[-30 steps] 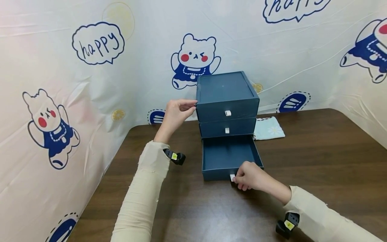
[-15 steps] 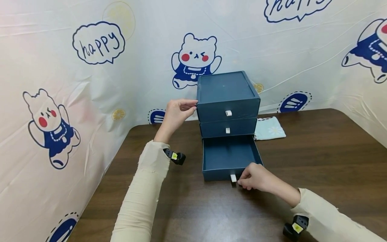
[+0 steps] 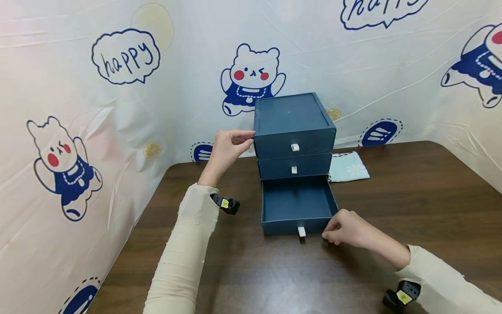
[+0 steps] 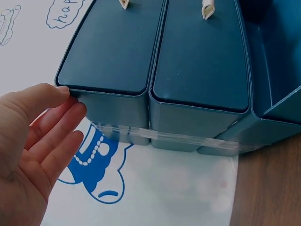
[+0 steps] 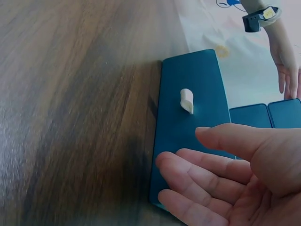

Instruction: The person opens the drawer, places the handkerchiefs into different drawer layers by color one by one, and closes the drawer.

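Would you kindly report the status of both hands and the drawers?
Left hand touching upper corner of blue drawer unit. Right hand near open bottom drawer, clear of white pull tab. No obstruction seen.

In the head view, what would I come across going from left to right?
Winking bear print, lemon-slice print, left hand, blue drawer unit, right hand, right-wrist camera, cut-off bear print.
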### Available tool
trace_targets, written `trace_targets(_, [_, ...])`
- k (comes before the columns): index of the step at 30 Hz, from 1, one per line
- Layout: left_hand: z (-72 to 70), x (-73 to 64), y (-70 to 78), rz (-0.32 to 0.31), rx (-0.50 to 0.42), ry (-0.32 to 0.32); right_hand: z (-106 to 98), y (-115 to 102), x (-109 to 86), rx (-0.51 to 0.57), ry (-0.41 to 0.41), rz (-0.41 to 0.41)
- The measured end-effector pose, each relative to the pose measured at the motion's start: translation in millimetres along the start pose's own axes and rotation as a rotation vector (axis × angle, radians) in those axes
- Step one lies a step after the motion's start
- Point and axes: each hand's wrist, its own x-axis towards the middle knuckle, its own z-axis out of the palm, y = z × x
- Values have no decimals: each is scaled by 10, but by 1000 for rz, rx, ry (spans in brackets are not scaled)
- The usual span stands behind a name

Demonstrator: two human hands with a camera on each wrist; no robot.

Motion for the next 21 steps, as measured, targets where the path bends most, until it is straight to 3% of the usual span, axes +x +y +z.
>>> trace_targets(12, [-24, -20, 10, 14, 38, 11, -163, 101, -124, 2, 2, 28])
trace_targets(21, [-24, 1, 3, 29, 47, 2, -352, 204, -166, 11, 41, 100])
